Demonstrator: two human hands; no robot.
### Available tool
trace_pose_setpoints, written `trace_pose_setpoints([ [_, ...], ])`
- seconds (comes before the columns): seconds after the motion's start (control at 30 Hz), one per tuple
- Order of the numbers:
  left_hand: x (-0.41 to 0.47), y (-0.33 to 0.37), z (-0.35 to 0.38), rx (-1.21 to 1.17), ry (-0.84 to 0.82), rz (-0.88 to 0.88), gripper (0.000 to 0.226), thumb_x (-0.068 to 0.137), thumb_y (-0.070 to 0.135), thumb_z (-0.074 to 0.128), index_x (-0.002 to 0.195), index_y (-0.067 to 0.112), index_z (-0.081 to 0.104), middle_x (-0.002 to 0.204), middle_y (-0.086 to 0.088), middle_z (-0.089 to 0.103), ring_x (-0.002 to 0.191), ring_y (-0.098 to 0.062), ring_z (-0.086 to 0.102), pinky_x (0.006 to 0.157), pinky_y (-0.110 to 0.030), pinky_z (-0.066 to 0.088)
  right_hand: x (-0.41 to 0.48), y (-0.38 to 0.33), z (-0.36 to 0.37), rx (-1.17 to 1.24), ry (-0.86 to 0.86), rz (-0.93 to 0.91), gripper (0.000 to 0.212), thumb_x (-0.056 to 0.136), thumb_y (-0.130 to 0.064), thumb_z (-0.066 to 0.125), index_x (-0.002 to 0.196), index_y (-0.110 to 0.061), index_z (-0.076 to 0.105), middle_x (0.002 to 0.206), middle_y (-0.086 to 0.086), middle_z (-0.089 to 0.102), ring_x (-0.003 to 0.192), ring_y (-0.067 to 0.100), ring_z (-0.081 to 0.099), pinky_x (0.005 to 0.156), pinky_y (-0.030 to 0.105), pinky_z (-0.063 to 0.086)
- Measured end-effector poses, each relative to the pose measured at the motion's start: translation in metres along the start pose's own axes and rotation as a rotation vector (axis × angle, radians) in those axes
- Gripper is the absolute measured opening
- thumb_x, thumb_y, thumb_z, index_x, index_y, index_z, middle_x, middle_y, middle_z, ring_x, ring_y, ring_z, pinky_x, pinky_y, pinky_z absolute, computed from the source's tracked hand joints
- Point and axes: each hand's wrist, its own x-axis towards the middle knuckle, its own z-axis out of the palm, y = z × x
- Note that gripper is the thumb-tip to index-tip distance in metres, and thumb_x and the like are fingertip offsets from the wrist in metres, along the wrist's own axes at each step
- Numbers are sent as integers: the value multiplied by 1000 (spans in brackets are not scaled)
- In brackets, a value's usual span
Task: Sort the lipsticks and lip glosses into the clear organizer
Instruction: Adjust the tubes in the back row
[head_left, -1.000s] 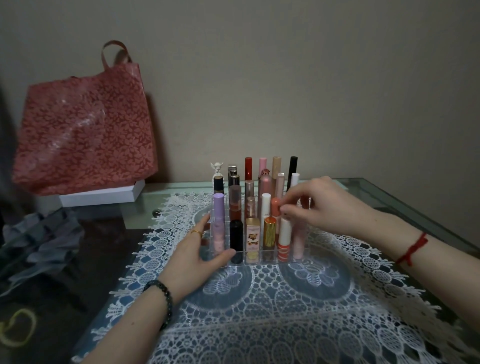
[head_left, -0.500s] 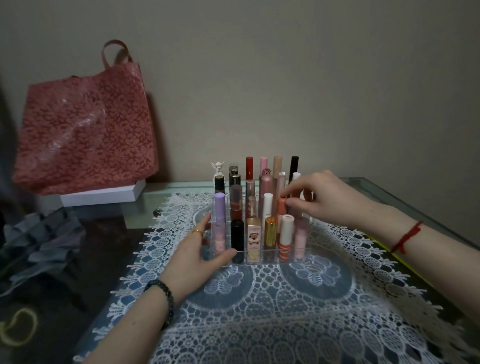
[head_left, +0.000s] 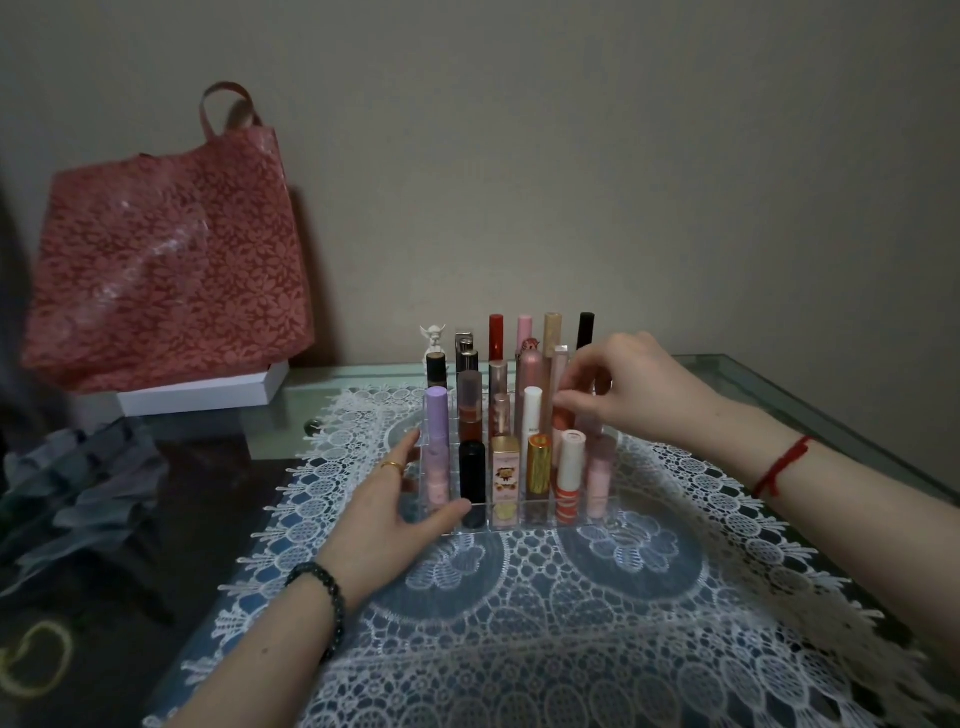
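A clear organizer (head_left: 524, 512) stands on the lace cloth, its slots filled with several upright lipsticks and lip glosses. In the front row are a lilac tube (head_left: 436, 431), a black tube (head_left: 471, 467), a gold tube (head_left: 538, 465) and a white-capped striped one (head_left: 569, 483). My left hand (head_left: 387, 512) rests against the organizer's left front corner, fingers straight, thumb along the front wall. My right hand (head_left: 631, 387) reaches into the right side of the middle rows and pinches the top of an orange-pink tube (head_left: 561, 428) standing in a slot.
A white lace cloth (head_left: 545, 597) covers the glass table (head_left: 779, 384). A red floral tote bag (head_left: 161, 260) stands on a white box (head_left: 202, 397) at the back left. Crumpled grey fabric (head_left: 72, 493) lies at the left. A wall rises close behind the organizer.
My right hand has shifted slightly back and up within the organizer's right side, still at the orange-pink tube. My left hand has stayed at the organizer's left corner.
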Motion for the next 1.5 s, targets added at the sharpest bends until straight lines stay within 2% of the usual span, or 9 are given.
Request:
trace_pose_setpoints([
  [0.37, 0, -3, 0, 37, 1, 17, 106, 51, 72, 52, 141, 31, 15, 136, 7, 42, 108, -1, 39, 87, -21, 34, 0, -2, -1, -5, -16, -14, 13, 79, -29, 65, 80, -17, 71, 70, -9, 61, 59, -4, 50, 51, 7, 30],
  [0.67, 1, -3, 1, 28, 4, 18, 105, 52, 69, 54, 142, 29, 16, 137, 6, 42, 110, -2, 40, 90, -21, 33, -1, -1, -4, 29, -24, -19, 9, 80, -29, 64, 80, -21, 70, 73, -9, 63, 61, -3, 51, 51, 8, 32],
  [0.73, 1, -3, 1, 30, -1, 16, 106, 52, 69, 53, 142, 29, 15, 138, 6, 41, 111, -3, 40, 90, -21, 34, -1, 0, -8, 61, -5, -7, 7, 80, -28, 65, 81, -23, 70, 72, -11, 64, 60, -5, 52, 51, 5, 38],
  [0.83, 2, -2, 1, 47, -3, 9, 105, 52, 69, 53, 142, 29, 14, 139, 5, 40, 109, -1, 37, 89, -21, 33, -6, 3, -16, 127, 62, -4, 3, 78, -25, 67, 78, -25, 70, 66, -21, 60, 62, -14, 54, 55, -1, 37],
  [0.9, 1, -2, 1, 58, -2, 8, 105, 52, 69, 52, 141, 29, 14, 138, 5, 40, 107, 0, 37, 88, -21, 33, -12, 3, -18, 129, 53, -16, 3, 77, -27, 67, 79, -27, 69, 66, -22, 60, 64, -14, 55, 57, 1, 40],
  [1.1, 1, -1, 0, 40, 4, 9, 105, 52, 68, 53, 141, 29, 16, 135, 6, 43, 108, -1, 39, 88, -21, 34, -31, 1, -5, 85, -66, -11, 11, 75, -33, 69, 85, -33, 68, 79, -17, 67, 71, 3, 59, 62, 20, 48],
  [1.17, 1, -1, 0, 45, 3, 12, 105, 51, 69, 52, 141, 29, 17, 134, 6, 45, 108, -2, 41, 87, -22, 36, -32, 1, -1, 85, -66, -17, 13, 76, -33, 68, 89, -30, 69, 84, -16, 67, 76, 1, 58, 63, 16, 44],
  [1.27, 0, -2, 0, 44, 0, 5, 104, 52, 69, 53, 141, 31, 16, 134, 8, 44, 108, -3, 43, 89, -23, 38, -33, 0, 5, 71, -70, -8, 15, 77, -32, 67, 92, -29, 68, 84, -17, 64, 74, -5, 54, 54, 8, 35],
  [1.5, 0, -1, 0, 57, 6, 12, 102, 54, 68, 53, 141, 30, 16, 133, 8, 44, 106, 0, 39, 87, -19, 34, -32, -2, 9, 84, -58, -14, 7, 78, -28, 68, 84, -27, 69, 70, -23, 55, 63, -8, 49, 58, 0, 34],
])
